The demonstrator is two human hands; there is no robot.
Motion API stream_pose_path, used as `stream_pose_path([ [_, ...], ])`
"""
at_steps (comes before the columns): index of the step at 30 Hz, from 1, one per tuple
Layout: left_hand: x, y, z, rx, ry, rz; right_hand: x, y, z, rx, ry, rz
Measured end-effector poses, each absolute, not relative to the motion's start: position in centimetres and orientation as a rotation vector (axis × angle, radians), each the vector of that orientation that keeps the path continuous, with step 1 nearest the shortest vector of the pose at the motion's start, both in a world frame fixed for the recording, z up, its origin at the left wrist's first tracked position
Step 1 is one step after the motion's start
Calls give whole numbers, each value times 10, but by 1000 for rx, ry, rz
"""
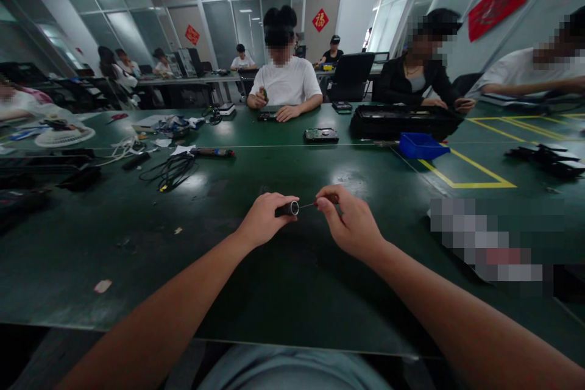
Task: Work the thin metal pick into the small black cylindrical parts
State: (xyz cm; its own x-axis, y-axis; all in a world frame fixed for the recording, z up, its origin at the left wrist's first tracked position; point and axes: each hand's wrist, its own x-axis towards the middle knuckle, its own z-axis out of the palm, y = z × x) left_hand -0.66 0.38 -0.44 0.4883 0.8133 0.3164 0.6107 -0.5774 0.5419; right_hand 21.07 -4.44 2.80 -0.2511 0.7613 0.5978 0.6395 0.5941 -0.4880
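Note:
Above the green table my left hand [264,219] is closed round a short black cylinder [287,209], whose silvery round end faces right. My fingers cover much of its body, so its kind does not show. In my right hand [350,219] is a small screwdriver [327,198] with a reddish-brown handle. Its thin shaft points left and its tip is at or close to the cylinder's open end; contact cannot be made out.
Beyond my hands lie black cables [171,172], an electric screwdriver-like tool [212,152], a hard drive [321,134] and a blue bin [423,145]. A long black casing [404,122] stands at the back right. Across the table a person in white [292,82] works on a device.

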Motion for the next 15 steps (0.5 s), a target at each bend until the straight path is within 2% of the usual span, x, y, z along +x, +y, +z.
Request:
stream_pose_path([
  [7, -6, 3, -5, 2365, 1192, 776, 213, -49, 29, -1080, -1875, 215],
  [15, -6, 3, -5, 2378, 1169, 772, 212, -47, 31, -1059, -2003, 205],
])
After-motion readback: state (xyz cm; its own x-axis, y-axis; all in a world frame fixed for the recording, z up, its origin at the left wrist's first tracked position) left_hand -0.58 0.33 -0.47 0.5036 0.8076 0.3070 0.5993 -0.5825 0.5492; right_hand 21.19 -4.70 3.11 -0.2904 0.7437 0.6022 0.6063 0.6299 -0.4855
